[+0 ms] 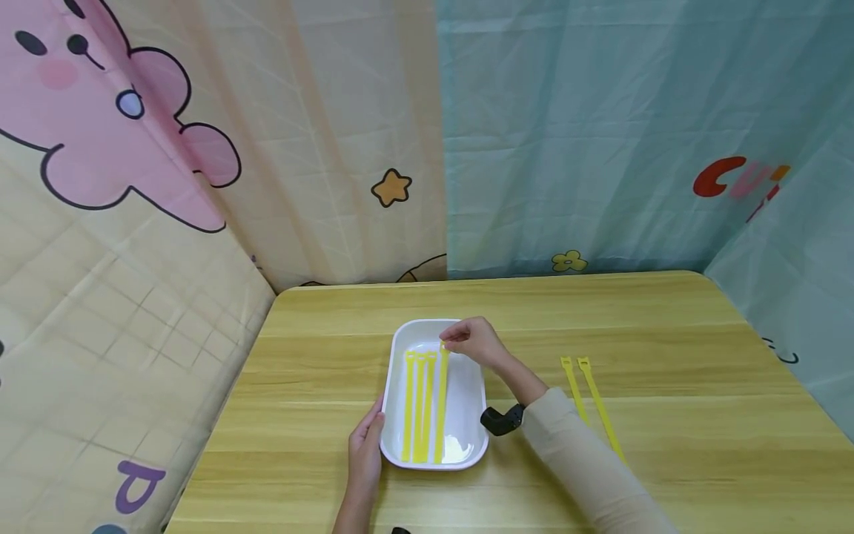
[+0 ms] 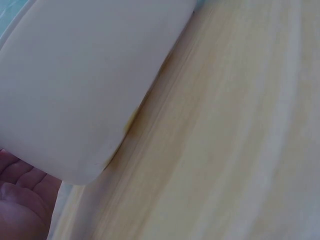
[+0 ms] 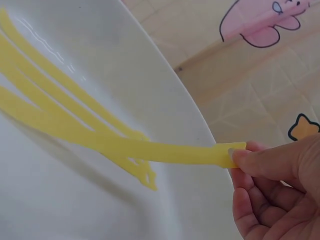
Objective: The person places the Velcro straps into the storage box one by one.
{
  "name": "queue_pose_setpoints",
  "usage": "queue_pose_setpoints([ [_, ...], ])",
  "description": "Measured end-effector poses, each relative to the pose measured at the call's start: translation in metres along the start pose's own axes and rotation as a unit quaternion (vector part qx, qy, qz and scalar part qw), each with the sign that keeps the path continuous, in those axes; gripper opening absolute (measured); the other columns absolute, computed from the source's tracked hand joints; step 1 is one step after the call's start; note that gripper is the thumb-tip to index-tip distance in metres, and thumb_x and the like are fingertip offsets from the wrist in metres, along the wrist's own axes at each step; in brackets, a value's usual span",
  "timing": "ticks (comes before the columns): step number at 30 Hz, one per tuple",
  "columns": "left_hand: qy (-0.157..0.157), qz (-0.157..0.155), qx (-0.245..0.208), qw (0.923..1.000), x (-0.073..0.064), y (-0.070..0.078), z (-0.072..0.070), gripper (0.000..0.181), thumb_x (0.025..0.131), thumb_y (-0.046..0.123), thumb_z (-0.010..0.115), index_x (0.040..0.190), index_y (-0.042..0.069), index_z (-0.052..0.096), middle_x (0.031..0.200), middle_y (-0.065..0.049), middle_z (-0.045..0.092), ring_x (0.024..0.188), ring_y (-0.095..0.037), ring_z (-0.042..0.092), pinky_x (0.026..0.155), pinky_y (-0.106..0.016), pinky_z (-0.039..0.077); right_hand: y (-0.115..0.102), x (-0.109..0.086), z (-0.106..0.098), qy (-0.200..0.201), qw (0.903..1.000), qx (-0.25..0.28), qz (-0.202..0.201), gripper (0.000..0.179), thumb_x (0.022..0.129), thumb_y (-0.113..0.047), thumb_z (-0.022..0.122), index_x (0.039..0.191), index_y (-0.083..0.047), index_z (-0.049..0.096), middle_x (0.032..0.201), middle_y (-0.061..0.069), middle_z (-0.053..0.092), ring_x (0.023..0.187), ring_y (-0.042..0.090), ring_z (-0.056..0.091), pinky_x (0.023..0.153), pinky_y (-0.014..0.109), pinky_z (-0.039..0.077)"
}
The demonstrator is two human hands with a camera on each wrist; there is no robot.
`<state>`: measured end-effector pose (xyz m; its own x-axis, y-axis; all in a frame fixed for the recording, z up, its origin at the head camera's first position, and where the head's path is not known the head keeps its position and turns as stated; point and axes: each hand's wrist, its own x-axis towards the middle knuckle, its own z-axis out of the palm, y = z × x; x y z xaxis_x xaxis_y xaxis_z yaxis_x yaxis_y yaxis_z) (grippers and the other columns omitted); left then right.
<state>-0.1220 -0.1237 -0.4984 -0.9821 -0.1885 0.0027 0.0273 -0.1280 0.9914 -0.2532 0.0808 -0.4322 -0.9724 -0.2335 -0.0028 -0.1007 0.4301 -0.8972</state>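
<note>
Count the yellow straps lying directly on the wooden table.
2: one strap nearer the white tray, a second strap just to its right. The right sleeve could hide others.

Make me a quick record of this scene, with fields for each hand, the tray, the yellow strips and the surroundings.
Left hand: the left hand holds the near left side of the white tray
Right hand: the right hand pinches one end of the held strip, that end raised off the tray's floor
Strips in tray: several yellow strips side by side, left of the held one; exact count unclear
Strips outside tray: two loose strips, right of the tray
Surface: wood-grain table
Backdrop: printed curtain
</note>
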Motion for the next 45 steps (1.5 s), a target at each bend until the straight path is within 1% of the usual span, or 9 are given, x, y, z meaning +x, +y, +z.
queue_pose_setpoints([
  [5,0.0,0.003,0.005,1.0,-0.001,0.0,0.0,0.036,0.097,0.008,0.04,0.129,-0.009,0.045,0.135,-0.018,0.042,0.127,-0.025,0.035,0.096,-0.017,0.036,0.001,0.005,0.003,-0.009,0.9998,-0.013,-0.008,0.012,0.078,0.001,0.07,0.09,0.002,0.071,0.082,0.006,0.068,0.071,0.014,0.058,0.064,0.025,0.052],
  [14,-0.006,0.011,-0.005,0.9999,-0.001,0.001,-0.001,0.036,0.097,0.007,0.039,0.129,-0.009,0.044,0.136,-0.017,0.042,0.127,-0.024,0.034,0.097,-0.017,0.036,0.003,0.012,0.007,0.0,0.9998,-0.016,0.01,0.012,0.078,0.001,0.07,0.09,0.001,0.071,0.082,0.006,0.068,0.071,0.015,0.059,0.064,0.025,0.053],
  [21,-0.001,-0.001,-0.007,1.0,0.0,0.002,0.0,0.036,0.097,0.007,0.04,0.129,-0.009,0.044,0.136,-0.016,0.043,0.127,-0.023,0.035,0.096,-0.017,0.036,0.005,0.014,0.008,0.008,0.9995,-0.029,0.012,0.012,0.078,0.001,0.07,0.09,0.001,0.071,0.081,0.005,0.067,0.072,0.015,0.059,0.065,0.025,0.053],
  [27,-0.001,-0.002,-0.011,0.9999,0.001,0.002,0.0,0.036,0.097,0.005,0.04,0.129,-0.009,0.043,0.136,-0.016,0.042,0.127,-0.023,0.035,0.098,-0.018,0.036,0.004,0.015,0.008,0.017,0.9994,-0.02,0.024,0.012,0.079,0.0,0.069,0.09,0.0,0.071,0.081,0.005,0.067,0.072,0.015,0.059,0.065,0.025,0.053],
  [33,-0.006,0.002,-0.015,0.9999,0.001,0.001,0.0,0.036,0.097,0.006,0.04,0.129,-0.01,0.043,0.136,-0.016,0.042,0.127,-0.023,0.035,0.097,-0.019,0.036,0.005,0.016,0.011,0.014,0.9991,-0.014,0.038,0.011,0.079,0.0,0.069,0.091,0.0,0.071,0.08,0.005,0.066,0.071,0.016,0.058,0.066,0.025,0.053],
  [41,-0.01,0.003,-0.02,0.9997,0.0,0.001,0.0,0.036,0.097,0.005,0.039,0.129,-0.01,0.044,0.136,-0.016,0.042,0.127,-0.023,0.036,0.097,-0.019,0.037,0.004,0.014,0.012,0.014,0.9992,-0.018,0.032,0.012,0.079,0.001,0.069,0.091,0.001,0.071,0.08,0.006,0.066,0.071,0.016,0.058,0.066,0.025,0.053],
  [45,-0.006,0.001,-0.018,0.9998,0.0,0.0,0.0,0.036,0.097,0.005,0.04,0.129,-0.01,0.044,0.136,-0.017,0.042,0.127,-0.024,0.035,0.097,-0.019,0.037,0.002,0.012,0.013,0.015,0.9992,-0.027,0.027,0.011,0.079,0.001,0.069,0.09,0.001,0.07,0.08,0.007,0.065,0.071,0.016,0.058,0.066,0.025,0.053],
])
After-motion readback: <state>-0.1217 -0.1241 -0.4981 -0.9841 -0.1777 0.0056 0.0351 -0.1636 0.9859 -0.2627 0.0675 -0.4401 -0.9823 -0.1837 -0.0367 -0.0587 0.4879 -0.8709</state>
